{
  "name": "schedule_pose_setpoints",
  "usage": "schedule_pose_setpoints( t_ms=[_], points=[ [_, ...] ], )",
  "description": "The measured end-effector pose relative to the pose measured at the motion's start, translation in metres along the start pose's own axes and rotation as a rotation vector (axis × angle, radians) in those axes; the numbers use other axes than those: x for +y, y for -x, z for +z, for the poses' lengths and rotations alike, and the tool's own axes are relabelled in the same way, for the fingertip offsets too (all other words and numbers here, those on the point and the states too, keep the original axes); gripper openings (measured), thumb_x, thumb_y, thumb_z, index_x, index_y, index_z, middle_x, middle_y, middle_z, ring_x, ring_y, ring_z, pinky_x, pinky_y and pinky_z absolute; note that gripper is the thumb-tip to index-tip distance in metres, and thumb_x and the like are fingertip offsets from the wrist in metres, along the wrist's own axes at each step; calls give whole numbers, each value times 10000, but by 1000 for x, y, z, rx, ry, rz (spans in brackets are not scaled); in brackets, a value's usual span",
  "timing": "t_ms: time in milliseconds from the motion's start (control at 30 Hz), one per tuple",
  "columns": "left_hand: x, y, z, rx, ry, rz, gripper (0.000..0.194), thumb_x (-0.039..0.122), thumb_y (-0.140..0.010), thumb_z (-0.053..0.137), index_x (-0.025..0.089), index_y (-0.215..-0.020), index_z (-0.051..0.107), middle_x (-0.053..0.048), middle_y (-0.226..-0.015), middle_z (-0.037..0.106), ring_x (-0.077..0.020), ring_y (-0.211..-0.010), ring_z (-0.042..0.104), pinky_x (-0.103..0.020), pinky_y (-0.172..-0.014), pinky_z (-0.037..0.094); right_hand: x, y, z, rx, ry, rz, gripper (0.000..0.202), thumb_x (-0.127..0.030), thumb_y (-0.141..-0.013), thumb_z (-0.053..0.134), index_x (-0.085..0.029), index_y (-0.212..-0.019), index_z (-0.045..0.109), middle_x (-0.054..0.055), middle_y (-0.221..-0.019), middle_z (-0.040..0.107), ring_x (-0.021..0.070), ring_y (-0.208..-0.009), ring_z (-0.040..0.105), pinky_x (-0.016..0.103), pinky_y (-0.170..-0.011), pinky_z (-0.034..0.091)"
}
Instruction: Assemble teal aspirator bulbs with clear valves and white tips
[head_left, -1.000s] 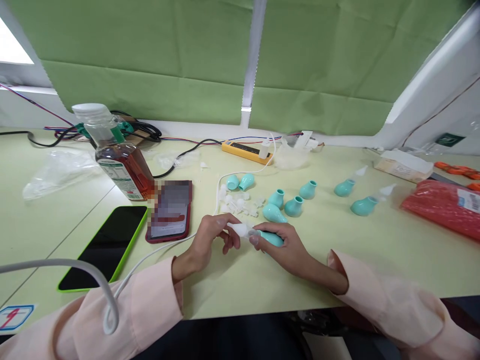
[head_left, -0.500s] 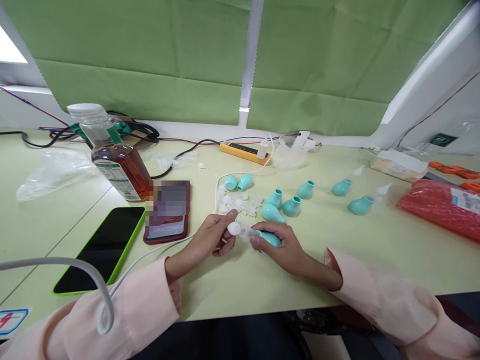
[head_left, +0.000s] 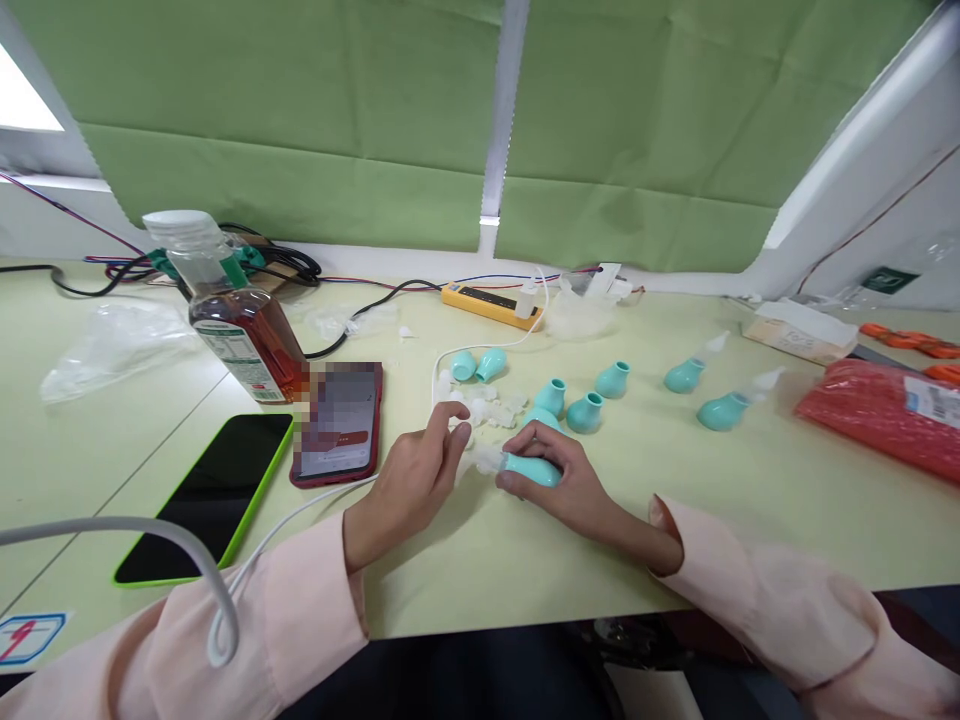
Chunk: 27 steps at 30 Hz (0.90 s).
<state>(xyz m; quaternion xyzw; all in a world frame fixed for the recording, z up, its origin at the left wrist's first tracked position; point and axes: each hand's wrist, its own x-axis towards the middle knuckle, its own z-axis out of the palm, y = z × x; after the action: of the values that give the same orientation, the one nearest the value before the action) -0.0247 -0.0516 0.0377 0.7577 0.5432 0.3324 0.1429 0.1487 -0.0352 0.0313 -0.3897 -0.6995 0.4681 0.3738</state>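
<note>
In the head view my right hand (head_left: 559,475) is closed around a teal rubber bulb (head_left: 532,470) lying almost flat just above the table. A clear plastic nozzle (head_left: 489,459) sits at the bulb's left-pointing mouth. My left hand (head_left: 420,465) is just left of that nozzle, beside a pile of small white and clear plastic pieces (head_left: 491,408). Its thumb and index finger are apart, with nothing visible held between them; the other fingers are mostly hidden. Behind my right hand is another teal bulb (head_left: 541,418), partly covered.
Several loose bulbs (head_left: 583,412) stand or lie beyond my hands. Two bulbs with clear nozzles (head_left: 722,411) lie farther right, near a red package (head_left: 877,415). To the left are two phones (head_left: 206,500) and a bottle of amber liquid (head_left: 244,335). A white cable (head_left: 300,510) crosses by my left arm.
The white round cap between my left fingers no longer shows there. My left hand has turned, its index finger now raised toward the pile. My right hand keeps the bulb nearly in place.
</note>
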Motion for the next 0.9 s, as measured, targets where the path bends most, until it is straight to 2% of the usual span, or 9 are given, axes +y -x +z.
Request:
schedule_pose_setpoints(
  t_ms=[133,267,367,533,633,667,733,833,900],
  points=[
    [9,6,-4,-69,15,141,271,353,-838,290,152,-854,470,25,-542,447,-119,-498,438,-214,-498,313,4,4,4,-56,82,-141,205,-274,-651,623,-208,-723,442,-10,-707,517,129,-672,483,255,-621,397],
    [14,8,-2,-211,155,111,348,338,-829,340,153,-552,441,40,-488,369,-80,-462,331,-213,-477,271,0,11,7,-151,105,-185,193,-255,-680,592,-215,-710,406,-26,-629,447,115,-598,418,232,-536,361],
    [17,8,-2,-333,451,12,409,344,-834,325,149,-479,380,53,-448,269,-63,-431,239,-213,-429,218,-6,14,6,-189,54,-188,222,-243,-681,595,-211,-705,377,-31,-629,434,101,-577,399,222,-516,351],
    [18,5,0,-557,969,-267,455,442,-797,362,148,-451,372,55,-392,295,-43,-363,238,-203,-365,165,-9,17,3,-273,-44,-192,219,-242,-684,601,-204,-718,388,-7,-680,522,109,-596,488,237,-530,402],
    [15,1,-1,-588,1139,-409,525,516,-799,267,169,-409,314,63,-304,243,-42,-288,210,-200,-332,140,-13,17,-5,-307,-6,-266,181,-213,-690,598,-207,-774,438,15,-726,576,134,-632,542,278,-581,439],
    [14,0,-2,-567,1136,-412,530,530,-802,230,173,-418,309,65,-300,238,-44,-281,206,-198,-327,143,-17,16,-10,-279,33,-299,188,-203,-682,606,-210,-799,459,20,-732,585,145,-648,553,291,-599,444],
    [12,0,-2,-507,970,-311,509,530,-803,235,164,-473,359,56,-341,308,-51,-310,257,-192,-342,192,-26,11,-27,-153,121,-350,229,-195,-671,616,-216,-862,492,30,-754,595,168,-693,566,312,-629,450],
    [10,4,2,-436,387,-9,392,509,-761,395,155,-604,456,30,-465,431,-82,-420,378,-197,-413,278,-37,-1,-66,189,216,-418,235,-214,-683,599,-225,-902,514,40,-806,590,183,-741,572,322,-639,459],
    [9,6,6,-399,-22,182,332,473,-761,431,154,-708,501,1,-545,490,-128,-501,451,-222,-456,316,-32,-12,-97,482,311,-493,123,-222,-683,594,-219,-790,532,31,-771,588,177,-726,577,322,-640,462]
  ],
)
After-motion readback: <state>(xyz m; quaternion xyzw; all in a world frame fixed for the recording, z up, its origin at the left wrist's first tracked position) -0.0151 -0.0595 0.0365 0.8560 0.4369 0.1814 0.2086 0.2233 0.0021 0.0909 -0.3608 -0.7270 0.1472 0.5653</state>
